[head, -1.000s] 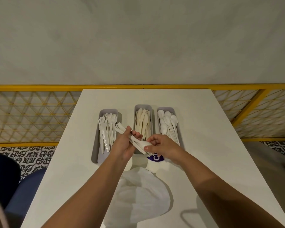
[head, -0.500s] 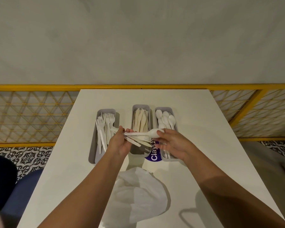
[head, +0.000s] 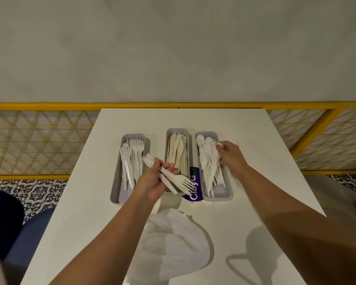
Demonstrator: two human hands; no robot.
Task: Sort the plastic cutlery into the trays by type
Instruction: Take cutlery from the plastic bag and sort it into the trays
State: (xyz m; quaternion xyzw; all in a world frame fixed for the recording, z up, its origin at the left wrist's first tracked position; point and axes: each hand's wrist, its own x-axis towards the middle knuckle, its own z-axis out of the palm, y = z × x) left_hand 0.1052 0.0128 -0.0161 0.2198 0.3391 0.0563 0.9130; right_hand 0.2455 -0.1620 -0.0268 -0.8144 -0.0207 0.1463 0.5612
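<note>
Where the white tabletop (head: 265,161) carries the work, three long grey trays stand side by side, lengthwise away from the person.

1. The left tray (head: 121,194) holds white plastic forks (head: 132,159), tines at the far end. They overlap too much to count.
2. The left hand (head: 152,182) hangs between the left and middle trays, forearm reaching in from the lower left. Its fingers (head: 169,167) are curled tight around a bundle (head: 173,179) of mixed cutlery held slantwise. One white fork in it points its tines to the lower right, and a second set of tines sticks out at the upper left. At least one plain handle end shows below. The full count in the bundle cannot be read.
3. The middle tray (head: 177,130) holds cream-coloured knives (head: 178,151), stacked.
4. One purple label (head: 194,188) with white lettering lies between the middle and right trays.
5. The right tray (head: 220,193) holds white spoons (head: 206,161), bowls at the far end.
6. The right hand (head: 230,157) is over the far half of the right tray, forearm coming in from the lower right. Its fingers (head: 224,145) pinch one white spoon (head: 216,146) just above the pile.

One crumpled white plastic bag (head: 173,239) lies on the near tabletop between the forearms.
</note>
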